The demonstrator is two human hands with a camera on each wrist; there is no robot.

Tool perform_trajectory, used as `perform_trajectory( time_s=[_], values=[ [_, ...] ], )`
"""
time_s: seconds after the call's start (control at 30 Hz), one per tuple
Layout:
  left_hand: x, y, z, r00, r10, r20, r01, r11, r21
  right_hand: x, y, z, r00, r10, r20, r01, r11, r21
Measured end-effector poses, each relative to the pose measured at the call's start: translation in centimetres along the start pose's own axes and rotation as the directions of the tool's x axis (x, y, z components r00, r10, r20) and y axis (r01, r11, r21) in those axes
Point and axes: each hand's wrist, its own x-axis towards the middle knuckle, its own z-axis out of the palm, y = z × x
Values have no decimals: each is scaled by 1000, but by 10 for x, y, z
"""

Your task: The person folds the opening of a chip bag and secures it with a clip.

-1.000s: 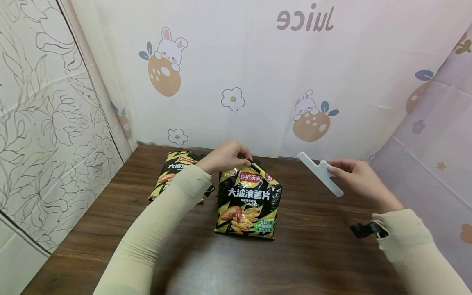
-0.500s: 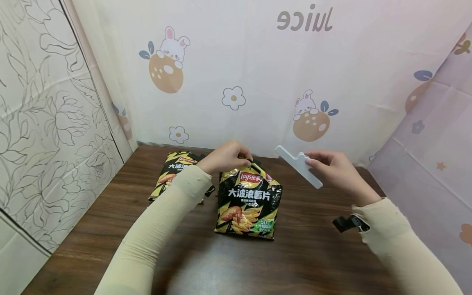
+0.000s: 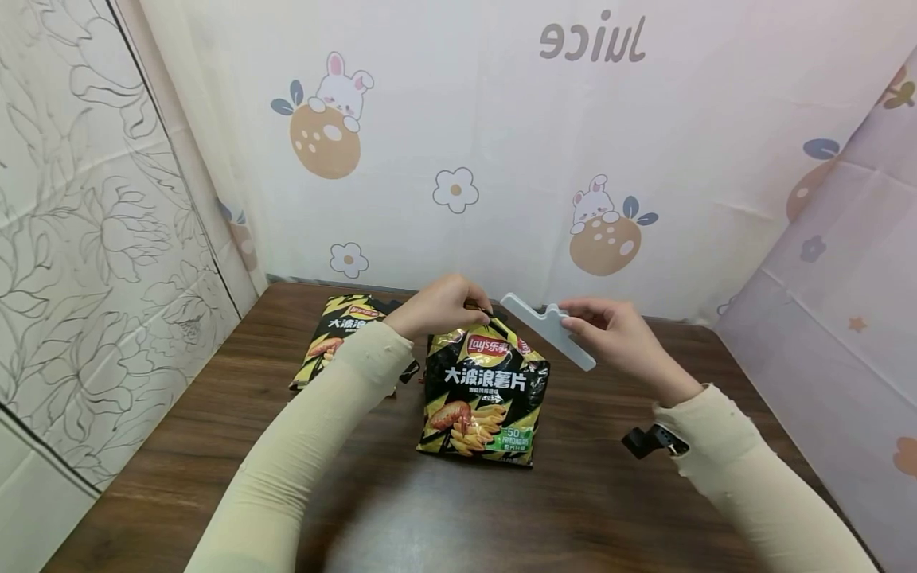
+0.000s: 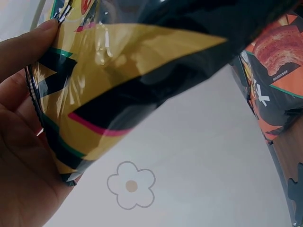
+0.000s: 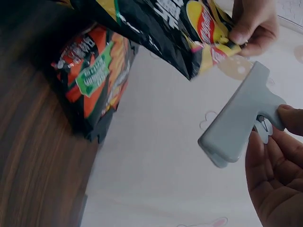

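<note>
My left hand (image 3: 450, 304) pinches the folded top of a black and yellow Lay's chip bag (image 3: 476, 398), which stands upright on the table. In the left wrist view the thumb presses on the shiny upper part of the chip bag (image 4: 123, 61). Just to the right of the bag's top, my right hand (image 3: 609, 330) pinches a pale grey-white bag clip (image 3: 548, 330) by its handles. From the right wrist, the clip (image 5: 236, 113) appears close to the bag's folded corner but apart from it. Whether the clip's long jaws are parted is hard to make out.
Partly behind my left forearm lies a second black and yellow chip bag (image 3: 337, 338). An orange and black chip bag (image 5: 94, 71) shows behind the held one in the right wrist view. The brown wooden table (image 3: 573, 509) meets a printed curtain (image 3: 501, 119) at its back.
My right hand has moved left with the bag clip, from the right side of the table to beside the bag's top. My left hand and the bag have stayed in place.
</note>
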Motion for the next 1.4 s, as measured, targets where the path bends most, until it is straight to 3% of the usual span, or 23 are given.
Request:
perform_trajectory(
  time_s=[0.43,1.0,1.4],
  values=[
    [0,1,-1,1000,-26,-2,26,999,-35,-2,0,13,1000,-17,-9,17,997,75],
    [2,2,-2,999,-39,0,39,997,-59,-4,2,17,997,-51,-63,56,996,77],
    [2,2,-3,999,-42,8,42,998,-54,2,8,19,999,-17,-44,22,993,112]
  ],
)
